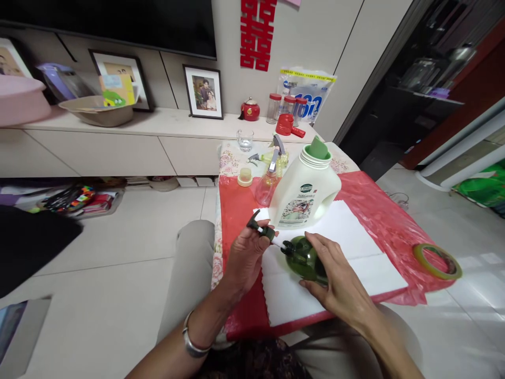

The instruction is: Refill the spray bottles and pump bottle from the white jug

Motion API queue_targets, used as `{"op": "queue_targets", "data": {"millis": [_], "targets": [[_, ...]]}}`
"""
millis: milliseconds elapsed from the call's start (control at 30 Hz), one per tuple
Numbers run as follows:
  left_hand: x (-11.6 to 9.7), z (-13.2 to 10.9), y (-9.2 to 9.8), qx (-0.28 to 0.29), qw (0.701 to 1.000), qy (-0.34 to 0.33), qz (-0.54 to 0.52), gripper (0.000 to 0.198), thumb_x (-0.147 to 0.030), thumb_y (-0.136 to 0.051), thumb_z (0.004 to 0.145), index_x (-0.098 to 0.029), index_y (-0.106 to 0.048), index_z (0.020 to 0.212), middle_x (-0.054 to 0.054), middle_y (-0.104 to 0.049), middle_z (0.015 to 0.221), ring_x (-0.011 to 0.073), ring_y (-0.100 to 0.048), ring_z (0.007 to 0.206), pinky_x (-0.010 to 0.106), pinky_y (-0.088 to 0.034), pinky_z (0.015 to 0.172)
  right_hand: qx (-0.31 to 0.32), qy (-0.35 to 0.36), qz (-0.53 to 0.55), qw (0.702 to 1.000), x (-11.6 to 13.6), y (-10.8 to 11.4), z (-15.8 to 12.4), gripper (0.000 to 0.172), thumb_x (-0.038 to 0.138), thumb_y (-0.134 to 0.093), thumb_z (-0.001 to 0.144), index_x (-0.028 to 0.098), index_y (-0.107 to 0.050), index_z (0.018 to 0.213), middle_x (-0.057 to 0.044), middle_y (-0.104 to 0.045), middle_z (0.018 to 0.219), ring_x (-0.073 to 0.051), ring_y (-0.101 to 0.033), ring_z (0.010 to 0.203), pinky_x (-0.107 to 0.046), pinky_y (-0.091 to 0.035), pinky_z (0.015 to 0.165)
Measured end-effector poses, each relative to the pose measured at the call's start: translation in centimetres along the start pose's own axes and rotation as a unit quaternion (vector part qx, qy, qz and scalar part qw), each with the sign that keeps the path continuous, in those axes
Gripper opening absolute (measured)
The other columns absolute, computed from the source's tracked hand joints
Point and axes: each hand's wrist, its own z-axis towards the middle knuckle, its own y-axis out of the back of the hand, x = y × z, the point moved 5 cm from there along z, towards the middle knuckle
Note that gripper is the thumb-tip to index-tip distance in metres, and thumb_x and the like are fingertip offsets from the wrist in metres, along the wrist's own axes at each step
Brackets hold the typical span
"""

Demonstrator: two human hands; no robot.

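Note:
My left hand (248, 252) pinches a dark green pump head (265, 230) by its collar. The pump's white stem points right, toward the neck of a green bottle (302, 258); whether its tube is inside the neck I cannot tell. My right hand (335, 273) is wrapped round the bottle, which tilts with its neck toward my left hand. Just beyond stands a large white detergent jug (305, 189) with its cap off and a green spout showing. Beside the jug are a pink spray bottle (266, 187) and a cream cap (245, 177).
White paper sheets (284, 302) lie on red plastic (242, 310) over the small table. A tape roll (437, 261) sits at the right edge. Behind are a glass cup (245, 140), a red scoop (289, 126), and a cabinet (126, 150) with a photo frame (203, 92).

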Motion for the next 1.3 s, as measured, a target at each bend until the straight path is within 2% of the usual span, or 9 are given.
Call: {"op": "queue_targets", "data": {"millis": [167, 433, 633, 733, 800, 967, 1067, 1200, 1300], "targets": [[0.4, -0.6, -0.5, 0.026, 0.999, -0.006, 0.027, 0.042, -0.028, -0.092, 0.063, -0.021, -0.075, 0.101, 0.001, -0.075, 0.092, 0.0141, -0.067, 0.089, 0.028, -0.048, 0.088, -0.007, -0.018, 0.048, 0.999, 1.0, -0.5, 0.3, 0.083, 0.027, -0.065, 0.086, 0.034, -0.02, 0.156, -0.01, -0.033, 0.149, -0.028, -0.038, 0.138, -0.05, -0.044, 0.113], [1.0, -1.1, -0.2, 0.037, 0.997, 0.007, 0.072, 0.037, -0.031, -0.087, 0.07, -0.021, -0.075, 0.104, 0.004, -0.076, 0.101, 0.0199, -0.066, 0.1, 0.033, -0.046, 0.096, -0.026, 0.0, 0.087, 0.996, 1.3, -1.1, 0.4, 0.087, 0.031, -0.068, 0.087, 0.032, -0.017, 0.158, -0.01, -0.038, 0.15, -0.027, -0.038, 0.14, -0.049, -0.04, 0.116], [0.7, -1.3, -0.8, 0.1, 0.991, 0.003, 0.09, 0.034, -0.033, -0.079, 0.081, -0.021, -0.073, 0.112, 0.007, -0.075, 0.111, 0.0243, -0.064, 0.11, 0.038, -0.043, 0.104, -0.015, -0.025, 0.144, 0.989, 0.2, -1.5, -0.1, 0.085, 0.04, -0.071, 0.085, 0.028, -0.025, 0.156, -0.012, -0.042, 0.151, -0.029, -0.045, 0.139, -0.048, -0.044, 0.113], [0.7, -1.6, -1.1, 0.132, 0.988, 0.018, 0.083, 0.035, -0.035, -0.076, 0.084, -0.022, -0.07, 0.116, 0.008, -0.073, 0.113, 0.0246, -0.063, 0.11, 0.038, -0.045, 0.1, -0.009, -0.043, 0.185, 0.982, 0.1, -1.6, -0.2, 0.082, 0.041, -0.071, 0.084, 0.026, -0.032, 0.154, -0.012, -0.046, 0.149, -0.029, -0.048, 0.136, -0.047, -0.046, 0.112], [0.9, -1.7, -1.1, 0.137, 0.987, 0.03, 0.077, 0.038, -0.036, -0.079, 0.082, -0.023, -0.069, 0.116, 0.007, -0.072, 0.11, 0.0225, -0.064, 0.103, 0.035, -0.047, 0.095, -0.01, -0.051, 0.2, 0.978, 0.2, -1.7, -0.2, 0.081, 0.042, -0.072, 0.083, 0.025, -0.035, 0.153, -0.012, -0.047, 0.148, -0.029, -0.048, 0.136, -0.047, -0.046, 0.111], [0.9, -1.7, -0.9, 0.079, 0.991, 0.042, 0.097, 0.039, -0.035, -0.09, 0.067, -0.021, -0.074, 0.099, 0.001, -0.068, 0.086, 0.0148, -0.06, 0.08, 0.027, -0.047, 0.077, -0.01, -0.062, 0.228, 0.972, 0.4, -2.3, -0.7, 0.081, 0.043, -0.073, 0.081, 0.026, -0.037, 0.152, -0.011, -0.045, 0.15, -0.029, -0.047, 0.138, -0.047, -0.044, 0.113], [0.5, -1.8, -1.0, 0.086, 0.988, 0.048, 0.115, 0.038, -0.032, -0.09, 0.067, -0.021, -0.076, 0.1, 0.002, -0.067, 0.087, 0.0148, -0.059, 0.08, 0.025, -0.047, 0.074, -0.006, -0.071, 0.256, 0.964, 0.2, -2.8, -1.1, 0.081, 0.044, -0.073, 0.081, 0.025, -0.038, 0.152, -0.011, -0.045, 0.15, -0.03, -0.046, 0.138, -0.047, -0.043, 0.114], [0.2, -1.9, -0.9, 0.111, 0.987, 0.037, 0.113, 0.048, -0.03, -0.086, 0.072, -0.025, -0.071, 0.118, 0.005, -0.07, 0.105, 0.0203, -0.063, 0.097, 0.03, -0.05, 0.087, -0.013, -0.093, 0.296, 0.951, -0.2, -3.1, -1.5, 0.084, 0.048, -0.073, 0.08, 0.023, -0.038, 0.153, -0.012, -0.044, 0.151, -0.03, -0.045, 0.139, -0.047, -0.041, 0.115], [0.3, -2.2, -1.1, 0.144, 0.982, 0.025, 0.123, 0.038, -0.031, -0.077, 0.083, -0.025, -0.069, 0.119, 0.008, -0.07, 0.116, 0.0244, -0.061, 0.112, 0.037, -0.046, 0.101, -0.023, -0.102, 0.321, 0.941, -0.3, -3.4, -1.6, 0.085, 0.05, -0.073, 0.08, 0.024, -0.037, 0.153, -0.012, -0.043, 0.152, -0.03, -0.044, 0.14, -0.047, -0.04, 0.116]]}}
